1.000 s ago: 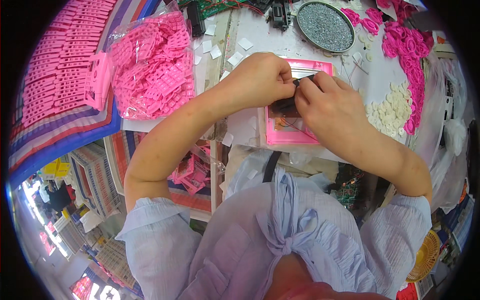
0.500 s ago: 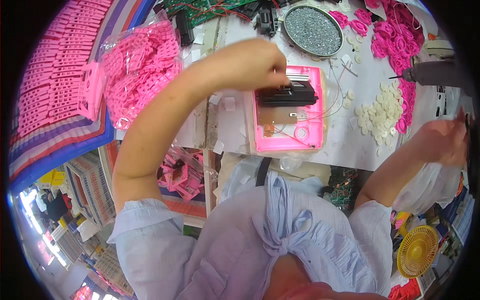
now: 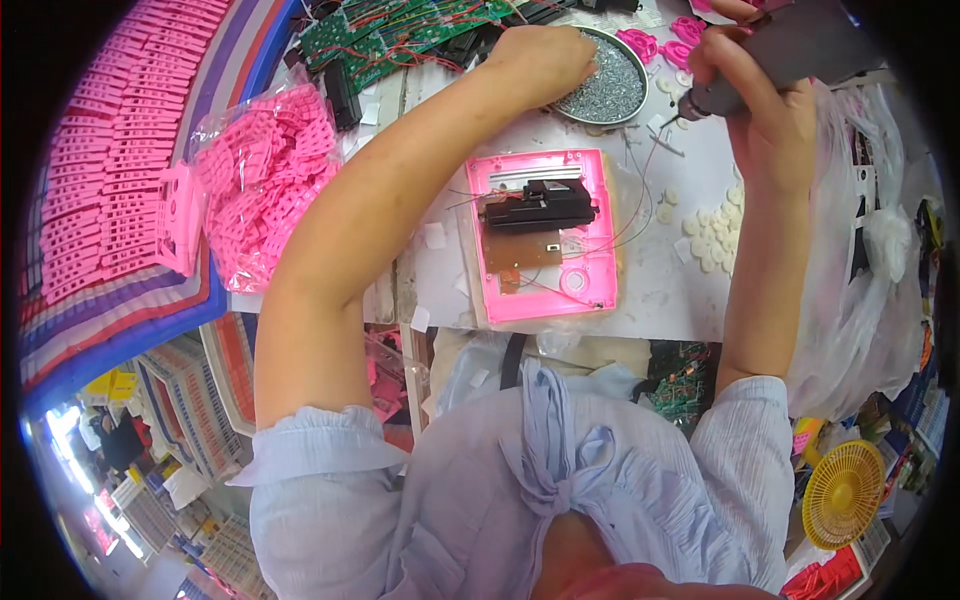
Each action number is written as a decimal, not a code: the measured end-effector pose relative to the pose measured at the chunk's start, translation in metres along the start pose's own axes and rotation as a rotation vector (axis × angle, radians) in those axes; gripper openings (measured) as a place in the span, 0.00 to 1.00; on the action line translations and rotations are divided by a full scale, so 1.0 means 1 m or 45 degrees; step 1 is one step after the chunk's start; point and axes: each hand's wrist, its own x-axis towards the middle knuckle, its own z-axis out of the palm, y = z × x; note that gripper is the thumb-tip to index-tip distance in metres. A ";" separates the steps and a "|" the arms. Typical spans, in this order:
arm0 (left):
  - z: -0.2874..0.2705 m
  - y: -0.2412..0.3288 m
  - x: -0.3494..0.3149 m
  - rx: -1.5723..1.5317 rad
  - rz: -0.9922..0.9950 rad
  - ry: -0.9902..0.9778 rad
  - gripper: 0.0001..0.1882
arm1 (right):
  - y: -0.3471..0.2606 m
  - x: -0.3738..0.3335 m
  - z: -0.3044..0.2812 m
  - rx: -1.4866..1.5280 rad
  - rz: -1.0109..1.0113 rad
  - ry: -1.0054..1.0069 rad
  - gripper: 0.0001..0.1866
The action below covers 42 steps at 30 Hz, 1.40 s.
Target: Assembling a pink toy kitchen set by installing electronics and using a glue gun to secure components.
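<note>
My left hand [image 3: 545, 65] reaches over the left rim of a round tin of small silver screws [image 3: 617, 82]. Its fingers are curled together, and the fingertips and anything between them are hidden. In my right hand [image 3: 768, 115] is a dark grey electric screwdriver [image 3: 805, 50], its thin bit pointing left and slightly down beside the tin. Below the tin, a pink plastic casing [image 3: 604, 200] lies on the table. It holds a black mechanism [image 3: 542, 208], a brown circuit board [image 3: 520, 252] and thin loose wires.
At the left are a clear bag of pink parts [image 3: 265, 185] and rows of pink frames [image 3: 110, 150] on striped sheeting. Green circuit boards [image 3: 385, 35] lie at the back. White plastic discs [image 3: 712, 240] sit right of the casing. A yellow round basket-like grille [image 3: 843, 495] stands lower right.
My left hand has left the black mechanism and moved up to the screw tin. My right hand has come in from the far right and now holds the electric screwdriver.
</note>
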 end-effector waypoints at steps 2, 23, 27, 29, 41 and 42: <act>-0.007 0.001 -0.001 -0.029 0.030 0.031 0.14 | -0.001 -0.002 0.007 0.080 0.049 -0.019 0.23; -0.061 0.079 -0.183 -0.844 -0.158 0.453 0.07 | -0.024 -0.073 0.080 0.410 -0.132 -0.553 0.16; -0.064 0.079 -0.183 -0.621 -0.141 0.510 0.15 | -0.018 -0.071 0.084 0.498 -0.177 -0.551 0.16; -0.065 0.078 -0.185 -0.559 -0.209 0.521 0.19 | -0.011 -0.069 0.085 0.599 -0.183 -0.482 0.17; -0.041 0.066 -0.210 -0.265 -0.095 0.496 0.25 | 0.020 -0.068 0.086 0.408 -0.177 -0.514 0.15; -0.039 0.066 -0.211 -0.279 -0.096 0.507 0.25 | 0.021 -0.068 0.086 0.405 -0.174 -0.514 0.16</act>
